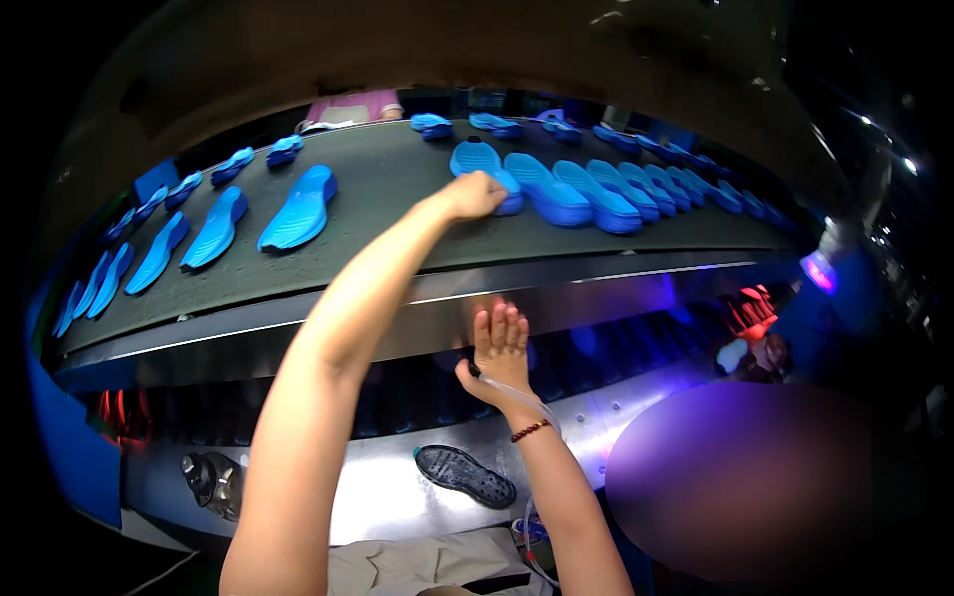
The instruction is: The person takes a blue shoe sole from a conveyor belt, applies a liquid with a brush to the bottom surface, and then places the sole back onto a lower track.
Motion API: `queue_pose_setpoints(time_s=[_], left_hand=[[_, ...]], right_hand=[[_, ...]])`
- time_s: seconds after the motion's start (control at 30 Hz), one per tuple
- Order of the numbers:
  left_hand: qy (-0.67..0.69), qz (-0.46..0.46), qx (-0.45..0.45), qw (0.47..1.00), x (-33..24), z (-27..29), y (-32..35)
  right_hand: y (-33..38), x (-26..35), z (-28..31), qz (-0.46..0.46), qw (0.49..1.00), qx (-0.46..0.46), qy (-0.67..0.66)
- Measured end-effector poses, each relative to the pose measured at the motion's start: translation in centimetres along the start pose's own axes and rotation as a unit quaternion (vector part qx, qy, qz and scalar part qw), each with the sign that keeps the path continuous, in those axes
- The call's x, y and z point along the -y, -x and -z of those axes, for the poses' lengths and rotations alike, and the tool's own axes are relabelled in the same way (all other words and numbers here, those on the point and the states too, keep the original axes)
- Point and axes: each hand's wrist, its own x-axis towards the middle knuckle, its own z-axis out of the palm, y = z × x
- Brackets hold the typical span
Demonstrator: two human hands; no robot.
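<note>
My left hand (473, 196) reaches over the belt with its fingers curled at the near edge of a blue shoe sole (477, 157), the leftmost of a closely set row. The fingertips are partly hidden behind the hand. My right hand (501, 358) is lower, beside the metal rail, its fingers stretched out and holding nothing. A clear thin tube (537, 402) runs along it, and a beaded bracelet (531, 430) is on the wrist. Below, a black shoe sole (465, 475) lies flat on the metal ledge between my forearms.
More blue soles (300, 211) lie on the dark conveyor belt (383, 164), left and far side. A metal rail (238, 336) edges it. A metal device (213, 483) stands at lower left. A person in pink (358, 105) is across the belt; a blurred shape (740, 482) fills the lower right.
</note>
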Motion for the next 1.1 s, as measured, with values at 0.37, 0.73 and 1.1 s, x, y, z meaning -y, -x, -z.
queue_pose_setpoints(time_s=[0.37, 0.73, 1.1], left_hand=[[0.156, -0.035, -0.239, 0.958, -1.8, 3.0, 19.5], [0.763, 0.069, -0.164, 0.622, -1.7, -5.8, 42.9], [0.906, 0.215, -0.048, 0.362, -5.7, -9.9, 45.6]], right_hand=[[-0.6, 1.9, 5.1, -0.105, 0.983, 0.137, -0.059], [7.2, 7.4, 13.5, -0.385, 0.852, 0.203, -0.291], [8.3, 11.7, 15.5, -0.488, 0.505, 0.043, -0.710]])
